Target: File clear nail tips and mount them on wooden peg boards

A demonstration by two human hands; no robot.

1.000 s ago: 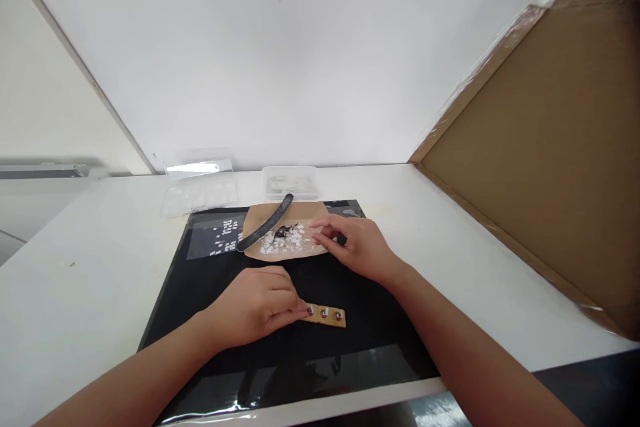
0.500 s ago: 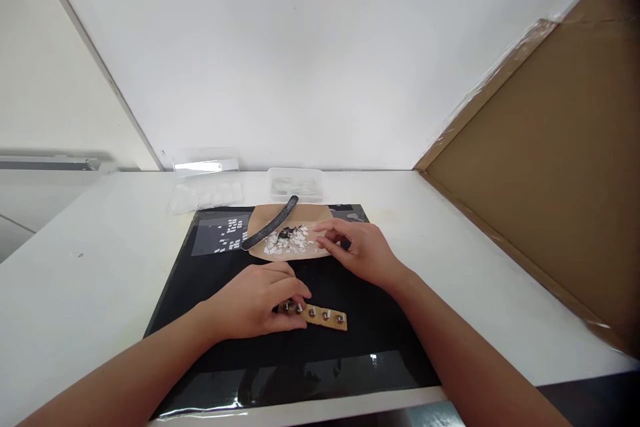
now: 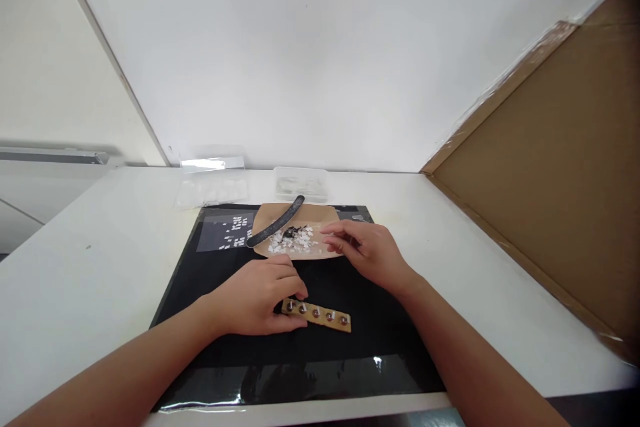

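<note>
My left hand (image 3: 263,297) rests on a black mat, its thumb and index finger curled around the left end of a tan strip (image 3: 323,322). The fingertips lie close along both long edges of that strip. Several round, dark studs run along it, with small white pieces on them. My right hand (image 3: 367,250) hovers at the right edge of a tan sheet (image 3: 265,213), thumb and fingers apart, with nothing visible between them. On the sheet lie many white flakes (image 3: 280,245) and a small dark clump (image 3: 291,232). A curved black nail file (image 3: 277,223) lies across its left side.
The black mat (image 3: 225,347) covers the middle of the white table (image 3: 125,247). Left of the sheet is a clear film (image 3: 215,233) with small white rectangles. Behind are an open clear case (image 3: 213,190) and a shallow clear box (image 3: 301,185). A cardboard panel (image 3: 545,180) stands right.
My left fingers have loosened a little, uncovering more of the strip's left end. The right hand has moved slightly away from the white flakes. The whole view has shifted a little.
</note>
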